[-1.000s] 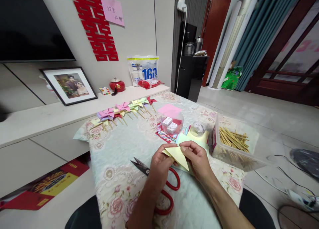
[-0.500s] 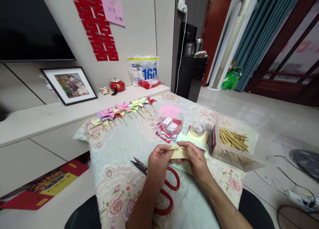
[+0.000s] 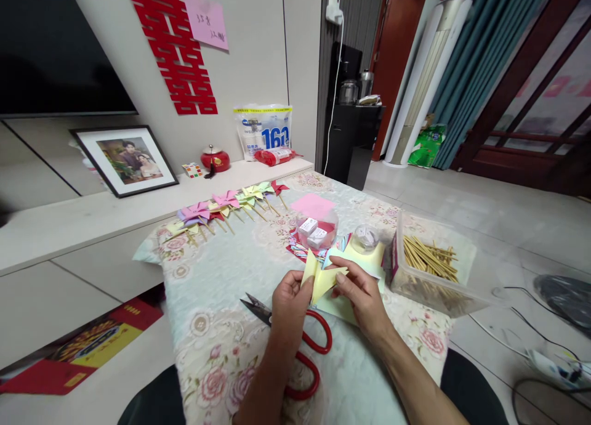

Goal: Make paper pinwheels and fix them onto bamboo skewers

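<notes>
Head view shows, nearest, the red scissors (image 3: 302, 351) lying on the desk (image 3: 221, 326) under the left hand (image 3: 289, 305). Above them, both the left hand and right hand (image 3: 362, 295) pinch a folded pale yellow paper (image 3: 323, 277) between closed fingers, its long axis running left to right, equally near each. Farther back lie a box of sticks (image 3: 429, 265) and paper pinwheels (image 3: 226, 206).

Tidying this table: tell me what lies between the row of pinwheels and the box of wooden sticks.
In the head view, between the pinwheels and stick box sit pink paper, a round container and a small jar.
</notes>
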Motion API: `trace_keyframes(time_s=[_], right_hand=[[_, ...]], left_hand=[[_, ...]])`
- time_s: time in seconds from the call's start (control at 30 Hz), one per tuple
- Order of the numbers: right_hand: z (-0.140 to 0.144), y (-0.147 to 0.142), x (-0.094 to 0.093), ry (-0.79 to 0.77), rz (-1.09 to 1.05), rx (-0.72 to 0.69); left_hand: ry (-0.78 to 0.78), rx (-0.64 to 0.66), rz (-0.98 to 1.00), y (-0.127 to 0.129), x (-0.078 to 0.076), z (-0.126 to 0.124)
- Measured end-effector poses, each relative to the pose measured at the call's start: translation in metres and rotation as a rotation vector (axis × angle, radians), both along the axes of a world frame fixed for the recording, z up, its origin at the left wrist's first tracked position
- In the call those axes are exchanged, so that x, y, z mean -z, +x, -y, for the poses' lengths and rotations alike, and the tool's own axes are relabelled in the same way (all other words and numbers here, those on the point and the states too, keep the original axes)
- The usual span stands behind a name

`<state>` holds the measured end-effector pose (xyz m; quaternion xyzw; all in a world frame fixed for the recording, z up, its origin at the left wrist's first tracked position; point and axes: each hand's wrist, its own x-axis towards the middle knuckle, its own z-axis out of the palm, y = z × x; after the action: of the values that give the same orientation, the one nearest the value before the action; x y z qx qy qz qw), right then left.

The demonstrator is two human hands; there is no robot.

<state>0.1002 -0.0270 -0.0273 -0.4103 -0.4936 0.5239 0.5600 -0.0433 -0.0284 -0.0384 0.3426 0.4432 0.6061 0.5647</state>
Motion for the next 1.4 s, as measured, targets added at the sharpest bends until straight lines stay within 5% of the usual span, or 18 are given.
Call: trace_keyframes(time_s=[0.13, 0.43, 0.77, 1.1, 1.4], right_hand=[[-0.002, -0.001, -0.002, -0.058, -0.007, 0.07], [-0.003, -0.004, 0.0, -0.035, 0.031, 0.073], [0.0, -0.007, -0.003, -0.049, 0.031, 0.027], [-0.002, -0.004, 0.009, -0.045, 0.081, -0.004], [-0.001, -0.007, 0.004, -0.119, 0.03, -0.03]], left_hand=[[0.017, 0.003, -0.044, 0.001, -0.004, 0.002], [-0.09, 0.079, 0.28, 0.001, -0.014, 0.002], [-0.08, 0.25, 0.292, 0.0, -0.02, 0.007], [-0.204, 0.262, 0.328, -0.006, -0.019, 0.007], [-0.159, 0.306, 0.305, -0.005, -0.02, 0.009]])
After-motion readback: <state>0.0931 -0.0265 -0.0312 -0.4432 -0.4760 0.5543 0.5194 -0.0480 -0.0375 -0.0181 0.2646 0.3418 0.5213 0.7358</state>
